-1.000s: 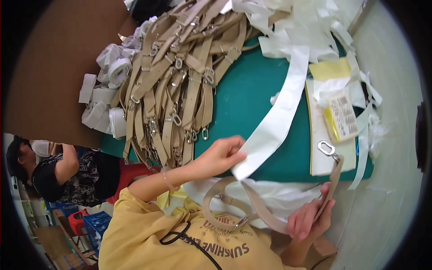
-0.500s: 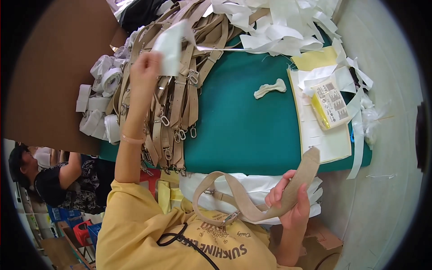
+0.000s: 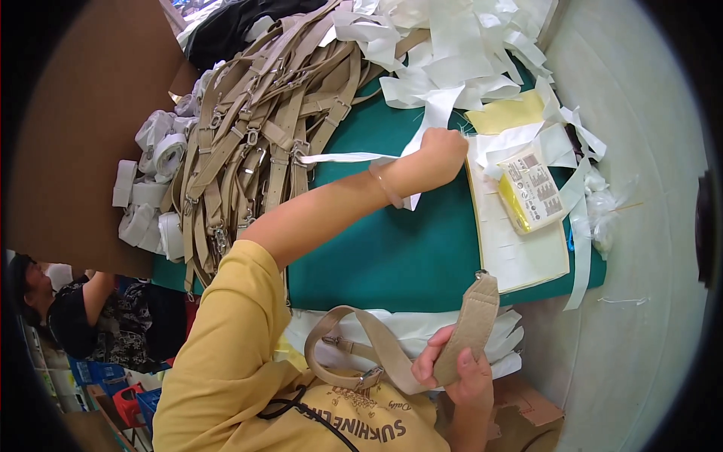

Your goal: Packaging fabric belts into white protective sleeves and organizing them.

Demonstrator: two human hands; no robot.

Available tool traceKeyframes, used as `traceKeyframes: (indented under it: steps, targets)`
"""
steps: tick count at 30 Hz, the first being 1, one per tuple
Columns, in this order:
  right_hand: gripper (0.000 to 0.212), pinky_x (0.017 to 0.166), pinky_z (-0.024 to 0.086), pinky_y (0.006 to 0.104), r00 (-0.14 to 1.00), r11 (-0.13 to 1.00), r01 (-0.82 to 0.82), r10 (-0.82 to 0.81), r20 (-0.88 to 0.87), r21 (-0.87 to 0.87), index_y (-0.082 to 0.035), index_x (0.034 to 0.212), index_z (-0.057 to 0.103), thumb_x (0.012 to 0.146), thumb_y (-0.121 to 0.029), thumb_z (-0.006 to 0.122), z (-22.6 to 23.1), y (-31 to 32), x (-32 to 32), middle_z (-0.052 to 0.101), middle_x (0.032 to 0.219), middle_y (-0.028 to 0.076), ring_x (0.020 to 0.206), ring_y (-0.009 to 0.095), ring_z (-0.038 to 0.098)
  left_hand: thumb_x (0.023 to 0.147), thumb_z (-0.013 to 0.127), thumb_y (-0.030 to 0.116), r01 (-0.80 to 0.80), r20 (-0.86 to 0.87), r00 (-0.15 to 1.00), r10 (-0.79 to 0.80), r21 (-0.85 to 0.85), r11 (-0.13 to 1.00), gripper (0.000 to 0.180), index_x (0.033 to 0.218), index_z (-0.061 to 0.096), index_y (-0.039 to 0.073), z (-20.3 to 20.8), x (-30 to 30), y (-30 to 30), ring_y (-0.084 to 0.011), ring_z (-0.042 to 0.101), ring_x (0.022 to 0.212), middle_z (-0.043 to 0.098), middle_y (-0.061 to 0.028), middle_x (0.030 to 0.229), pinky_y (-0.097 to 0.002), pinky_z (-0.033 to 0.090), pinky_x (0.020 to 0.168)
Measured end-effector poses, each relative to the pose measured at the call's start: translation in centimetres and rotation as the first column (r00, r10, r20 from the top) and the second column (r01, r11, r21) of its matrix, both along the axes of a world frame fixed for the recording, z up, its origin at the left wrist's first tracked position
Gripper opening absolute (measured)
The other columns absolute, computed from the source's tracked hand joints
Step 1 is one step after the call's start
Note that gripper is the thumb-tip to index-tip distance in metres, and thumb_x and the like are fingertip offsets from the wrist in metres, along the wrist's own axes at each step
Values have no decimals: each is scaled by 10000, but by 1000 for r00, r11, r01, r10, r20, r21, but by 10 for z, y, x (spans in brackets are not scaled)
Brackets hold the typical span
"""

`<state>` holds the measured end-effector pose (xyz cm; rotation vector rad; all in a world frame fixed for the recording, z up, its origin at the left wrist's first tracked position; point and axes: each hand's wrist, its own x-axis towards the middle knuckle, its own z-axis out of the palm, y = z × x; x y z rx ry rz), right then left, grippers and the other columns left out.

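Where right fingers [image 3: 426,363] curl, strap [image 3: 471,320] lies between them and thumb [image 3: 473,372].

Nearer me than my left hand [image 3: 446,153], green table [image 3: 376,260] lies open; piled straps [image 3: 263,128] block leftward, a tissue pack [image 3: 532,190] rightward.

The plain beige strap [image 3: 480,309] in the right hand [image 3: 473,380] matches the strap pile [image 3: 260,113] left of the left hand [image 3: 443,157]. Beyond that hand, strips [image 3: 471,45] are white; right of it, a packet [image 3: 531,192] is yellow and white; beneath it, the tabletop [image 3: 369,256] is green.
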<state>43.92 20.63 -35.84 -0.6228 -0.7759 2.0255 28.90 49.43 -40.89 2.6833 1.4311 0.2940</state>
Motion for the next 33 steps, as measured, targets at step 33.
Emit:
traceKeyframes:
  steps: [33]
  targets:
    - [520,473,375,222,779,792,607,-609,-147,-67,-55,1411,312,1034,-407,244,-16,106,71,441,640,22,456,115,347,903,577,304,148,408,911,-60,-187,971,328,797,598,-6,55,-16,-28,-404,595,718,614,-210,732,-437,495,657]
